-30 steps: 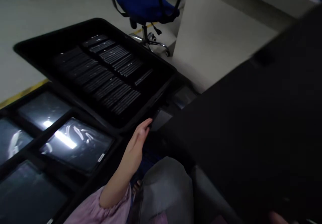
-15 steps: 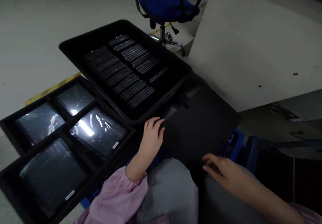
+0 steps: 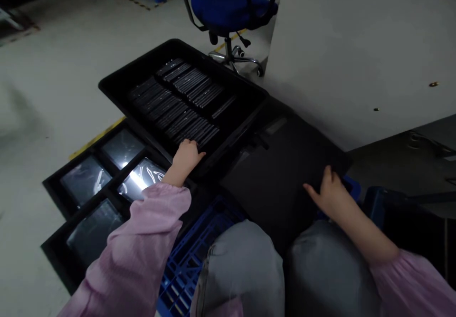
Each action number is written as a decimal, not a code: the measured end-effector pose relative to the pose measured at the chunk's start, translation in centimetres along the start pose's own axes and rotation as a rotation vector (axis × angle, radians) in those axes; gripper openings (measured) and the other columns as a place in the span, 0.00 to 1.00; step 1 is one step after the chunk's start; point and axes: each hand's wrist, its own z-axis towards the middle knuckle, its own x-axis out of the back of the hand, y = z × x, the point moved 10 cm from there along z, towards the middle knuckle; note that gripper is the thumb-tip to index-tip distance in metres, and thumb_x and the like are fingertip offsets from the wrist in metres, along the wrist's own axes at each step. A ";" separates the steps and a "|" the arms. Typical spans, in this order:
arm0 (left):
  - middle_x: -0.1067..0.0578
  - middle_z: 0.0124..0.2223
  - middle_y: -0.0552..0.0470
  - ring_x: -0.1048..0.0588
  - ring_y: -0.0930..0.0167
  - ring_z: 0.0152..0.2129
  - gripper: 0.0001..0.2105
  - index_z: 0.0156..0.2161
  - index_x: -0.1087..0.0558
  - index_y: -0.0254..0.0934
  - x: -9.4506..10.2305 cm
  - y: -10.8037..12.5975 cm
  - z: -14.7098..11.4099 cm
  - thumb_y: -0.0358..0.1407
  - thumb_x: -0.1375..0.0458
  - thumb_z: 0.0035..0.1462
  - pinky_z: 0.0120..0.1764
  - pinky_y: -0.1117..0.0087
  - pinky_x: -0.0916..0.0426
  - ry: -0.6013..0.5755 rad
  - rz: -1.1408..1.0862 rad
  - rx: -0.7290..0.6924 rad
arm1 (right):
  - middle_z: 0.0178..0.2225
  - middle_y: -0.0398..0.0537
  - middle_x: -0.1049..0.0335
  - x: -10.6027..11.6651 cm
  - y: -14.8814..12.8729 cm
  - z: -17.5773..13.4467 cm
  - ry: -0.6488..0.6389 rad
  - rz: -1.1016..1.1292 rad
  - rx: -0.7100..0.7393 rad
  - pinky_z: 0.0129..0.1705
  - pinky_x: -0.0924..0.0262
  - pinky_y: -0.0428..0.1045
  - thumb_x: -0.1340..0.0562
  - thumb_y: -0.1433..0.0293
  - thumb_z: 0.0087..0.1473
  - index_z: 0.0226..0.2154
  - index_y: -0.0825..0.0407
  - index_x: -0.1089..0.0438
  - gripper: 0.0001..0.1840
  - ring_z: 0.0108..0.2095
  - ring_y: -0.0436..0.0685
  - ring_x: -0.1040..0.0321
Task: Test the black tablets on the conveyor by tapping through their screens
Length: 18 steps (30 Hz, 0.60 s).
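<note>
My left hand (image 3: 186,158) lies over the near left rim of a black plastic bin (image 3: 228,148). Its thumb points away from the bent fingers, whose tips are hidden, and I see nothing held. Just beyond them, rows of thin dark panels (image 3: 194,126) stand on edge inside the bin. On the other side, my right hand (image 3: 329,191) is open, thumb and fingers apart, at the right part of a flat black surface (image 3: 274,169). Whether it presses on that surface I cannot tell.
Left of the bin, a black tray (image 3: 53,248) holds several glossy flat screens (image 3: 123,148). A blue plastic pallet (image 3: 188,255) shows beside my knees. Behind the bin stands a blue swivel chair (image 3: 228,5); a large white panel (image 3: 338,55) rises at the right.
My left hand has moved left and forward, from the bin's near corner onto its left rim. My right hand has moved forward and right over the black surface, its fingers spreading. The view has shifted.
</note>
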 end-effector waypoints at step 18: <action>0.16 0.49 0.33 0.17 0.54 0.48 0.14 0.52 0.22 0.33 1.6 1.9 0.6 0.33 0.42 0.64 0.46 0.63 0.25 -0.089 -0.001 0.139 | 0.74 0.89 0.61 -1.3 -1.0 2.2 -0.073 -0.012 -0.005 0.50 0.25 0.67 0.43 0.50 0.67 0.74 0.63 0.50 0.46 0.50 0.80 0.20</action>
